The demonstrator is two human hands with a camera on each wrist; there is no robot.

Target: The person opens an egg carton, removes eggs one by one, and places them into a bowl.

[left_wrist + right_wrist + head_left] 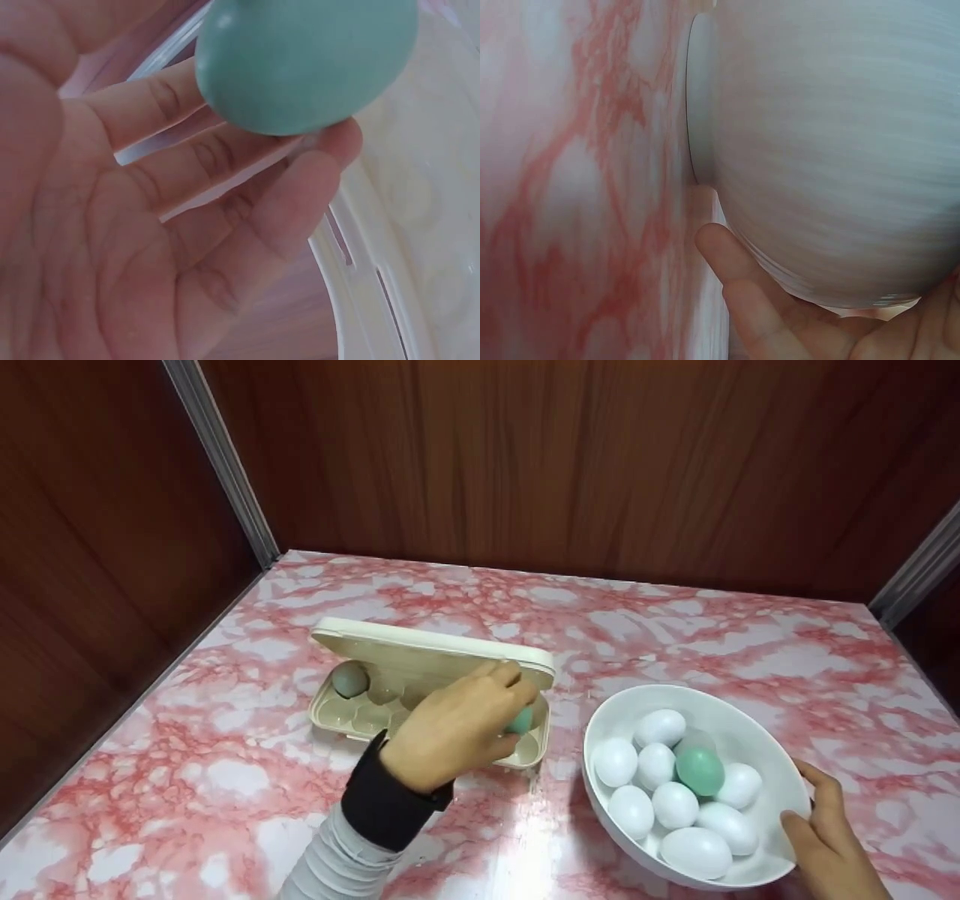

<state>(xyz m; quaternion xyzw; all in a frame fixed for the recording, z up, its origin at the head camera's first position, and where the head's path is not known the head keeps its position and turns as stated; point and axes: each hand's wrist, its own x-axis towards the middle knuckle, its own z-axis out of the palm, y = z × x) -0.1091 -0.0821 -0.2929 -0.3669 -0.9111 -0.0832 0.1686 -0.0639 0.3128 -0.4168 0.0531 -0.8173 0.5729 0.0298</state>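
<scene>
My left hand [461,720] reaches into the right part of a cream egg carton [435,641], its fingers curled about a green egg [520,721]. In the left wrist view, that egg [307,60] sits at the fingertips, with the palm facing the camera. A grey-green egg [350,679] occupies the carton's back left cup. On the right, my right hand [832,825] grips the rim of a white bowl [776,840], thumb inside. In the right wrist view, fingers [754,311] support the bowl's outer side. Several white eggs [696,851] and one green egg [700,771] lie in the bowl.
The carton's lid is tilted up behind its cups, partly covered by my left hand. Everything rests on a red-and-white marbled table [240,776]. Brown wood panels [510,472] rise at the back and left, with a metal post [225,465] in the corner.
</scene>
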